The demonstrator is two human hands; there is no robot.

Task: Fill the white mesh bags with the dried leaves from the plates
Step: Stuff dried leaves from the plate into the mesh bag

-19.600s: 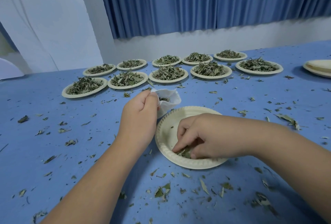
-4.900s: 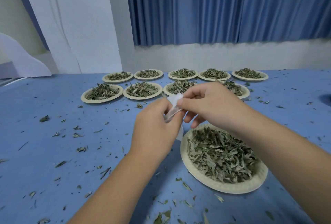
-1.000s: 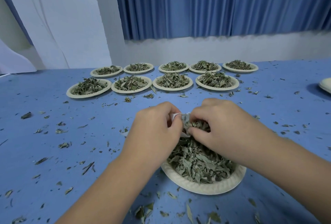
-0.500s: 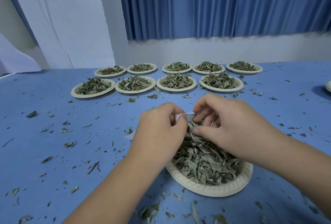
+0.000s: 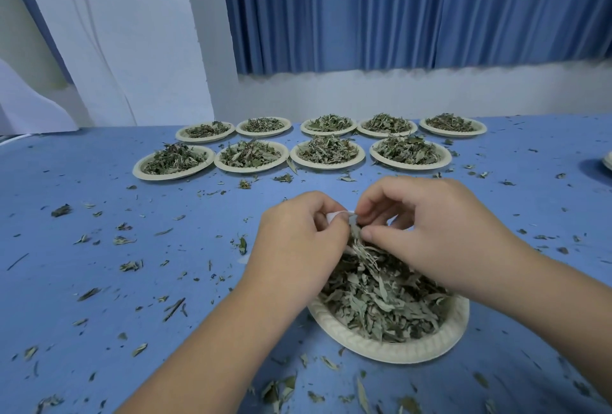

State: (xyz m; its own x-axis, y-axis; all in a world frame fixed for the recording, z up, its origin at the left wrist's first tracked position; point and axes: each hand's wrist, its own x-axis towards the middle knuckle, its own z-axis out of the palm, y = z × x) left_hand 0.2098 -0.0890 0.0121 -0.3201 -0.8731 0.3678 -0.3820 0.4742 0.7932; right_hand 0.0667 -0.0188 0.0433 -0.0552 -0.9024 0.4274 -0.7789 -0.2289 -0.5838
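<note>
We judge filling underway; left hand (image 5: pixel 298 244) grips the white mesh bag (image 5: pixel 335 215); right hand (image 5: pixel 433 231), at three o'clock, pinches dried leaves (image 5: pixel 381 301); next, push them inside.

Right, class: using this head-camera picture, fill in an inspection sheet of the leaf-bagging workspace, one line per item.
Surface: blue table, strewn with leaf bits.
Job's things: white mesh bag, mostly hidden between the hands, above the near plate heaped with dried leaves; nine filled plates in two rows behind.
Clutter: leaf scraps all over the table; edge of another plate at far right.
Hands: left hand grips the bag; right hand pinches leaves at its mouth.
Cables: nothing seen.
Surroundings: blue curtain, white wall.
</note>
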